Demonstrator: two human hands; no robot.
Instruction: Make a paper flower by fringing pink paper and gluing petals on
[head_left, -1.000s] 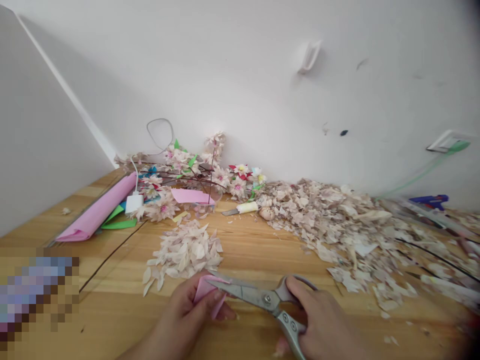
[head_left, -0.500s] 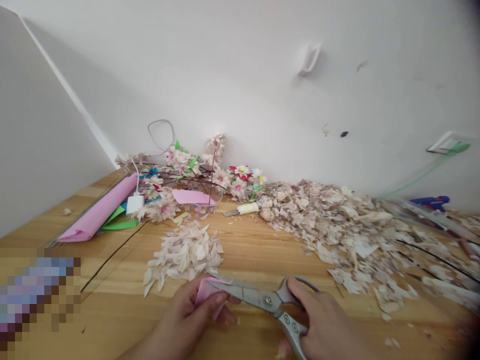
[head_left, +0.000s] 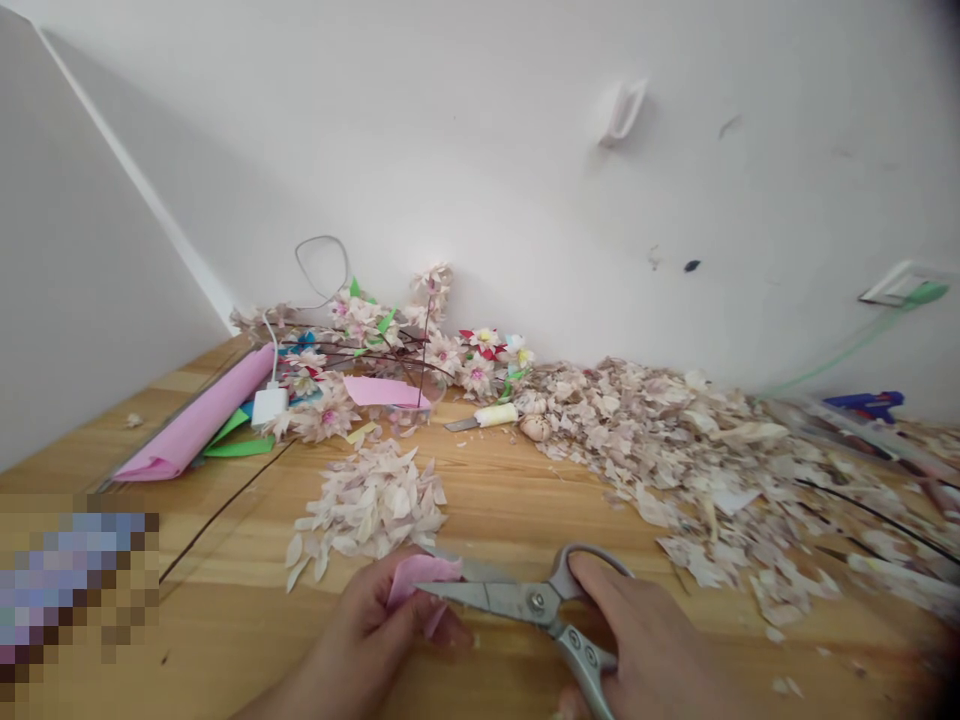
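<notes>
Pinched in my left hand [head_left: 382,620] is a small piece of pink paper [head_left: 420,578], its upper edge curling above the thumb. My right hand [head_left: 641,630] has its fingers through the handles of metal scissors [head_left: 510,598]. The blades are parted and point left, with the front blade lying across the pink paper near my left thumb and the other behind it. Just beyond my left hand lies a small pile of pale, petal-like garlic skins [head_left: 379,500].
A large heap of garlic skins [head_left: 645,440] spreads along the wall to the right. Handmade flowers [head_left: 442,355], a pink paper roll [head_left: 199,415] and a white charger [head_left: 270,405] stand back left. A blade with a wrapped handle [head_left: 495,415] lies mid-table; a blue glue gun [head_left: 866,403] is far right.
The scissor blades have opened wider, the rear one swinging up and away. The pink paper shows more above my left thumb. Both hands stay in nearly the same place.
</notes>
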